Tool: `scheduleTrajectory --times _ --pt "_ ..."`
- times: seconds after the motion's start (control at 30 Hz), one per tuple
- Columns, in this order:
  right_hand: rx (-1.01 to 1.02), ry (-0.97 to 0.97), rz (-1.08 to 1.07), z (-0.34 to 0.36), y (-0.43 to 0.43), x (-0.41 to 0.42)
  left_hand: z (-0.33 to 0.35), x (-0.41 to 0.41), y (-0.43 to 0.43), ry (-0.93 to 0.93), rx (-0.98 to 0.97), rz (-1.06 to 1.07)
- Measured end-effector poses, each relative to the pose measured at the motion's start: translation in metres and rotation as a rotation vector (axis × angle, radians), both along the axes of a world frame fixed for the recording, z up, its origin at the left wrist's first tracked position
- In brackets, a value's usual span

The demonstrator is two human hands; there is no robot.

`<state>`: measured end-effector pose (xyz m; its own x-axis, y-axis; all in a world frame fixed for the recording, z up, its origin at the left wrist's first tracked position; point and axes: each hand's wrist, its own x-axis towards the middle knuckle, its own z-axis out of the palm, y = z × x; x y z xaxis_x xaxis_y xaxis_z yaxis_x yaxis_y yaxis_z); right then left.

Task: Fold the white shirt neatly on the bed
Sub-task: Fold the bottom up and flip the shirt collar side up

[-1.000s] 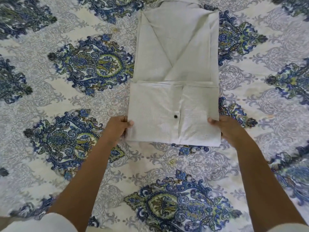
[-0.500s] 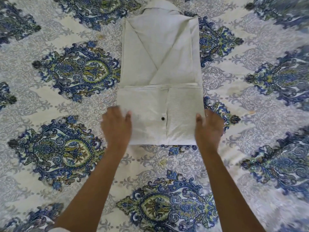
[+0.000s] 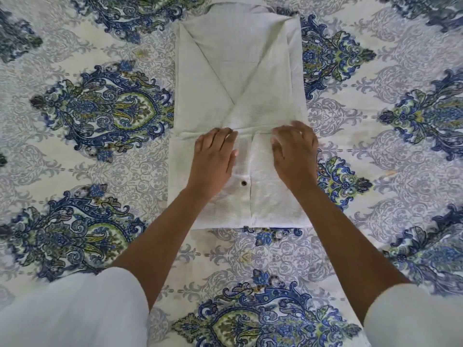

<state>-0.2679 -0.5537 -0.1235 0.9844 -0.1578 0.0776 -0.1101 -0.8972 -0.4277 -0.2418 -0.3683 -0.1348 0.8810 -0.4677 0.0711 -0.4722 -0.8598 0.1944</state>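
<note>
Both hands lie on the white shirt, held apart with a strip of cloth between them. I see the left hand flat, fingers straight and close together, pressing the lower panel. The right hand is arched with its fingers spread, the fingertips touching the fold edge. I cannot tell whether its palm meets the cloth. The shirt is a long rectangle of fine, grainy weave on the bed cover, which is printed with blue-green medallions. Beyond the fingertips, folded flaps cross in a V. A dark round button sits between the wrists. The collar is cut off at the far edge.
</note>
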Motion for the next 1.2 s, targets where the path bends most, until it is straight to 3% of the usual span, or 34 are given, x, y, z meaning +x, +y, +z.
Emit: scheduleTrajectory --times 0.07,0.37,0.53,0.6,0.7,0.8,0.9,1.07,1.2 --pt "0.052 0.076 0.067 0.007 0.002 0.013 0.004 0.013 -0.007 0.009 -0.013 0.028" --pt "-0.187 0.45 0.216 0.024 0.005 0.06 0.013 0.046 -0.014 0.235 -0.058 0.093" --pt "-0.002 0.644 0.19 0.031 0.006 0.074 0.024 0.04 0.002 0.398 -0.518 0.211" --pt "-0.015 0.697 0.177 0.031 0.01 0.076 0.032 0.035 0.012 0.467 -0.705 0.22" --pt "-0.021 0.716 0.173 0.034 0.015 0.078 0.04 0.029 0.019 0.504 -0.808 0.212" --pt "0.293 0.719 0.21 0.039 0.016 0.079 0.045 0.03 0.016 0.496 -0.814 0.196" --pt "0.6 0.648 0.098 0.045 0.014 0.076 0.046 0.033 0.011 0.511 -0.806 0.198" --pt "0.668 0.577 0.102 0.034 0.019 0.078 0.041 0.038 0.005 0.521 -0.82 0.212" --pt "0.61 0.469 0.118 0.021 0.019 0.076 0.032 0.045 -0.006 0.53 -0.785 0.202"
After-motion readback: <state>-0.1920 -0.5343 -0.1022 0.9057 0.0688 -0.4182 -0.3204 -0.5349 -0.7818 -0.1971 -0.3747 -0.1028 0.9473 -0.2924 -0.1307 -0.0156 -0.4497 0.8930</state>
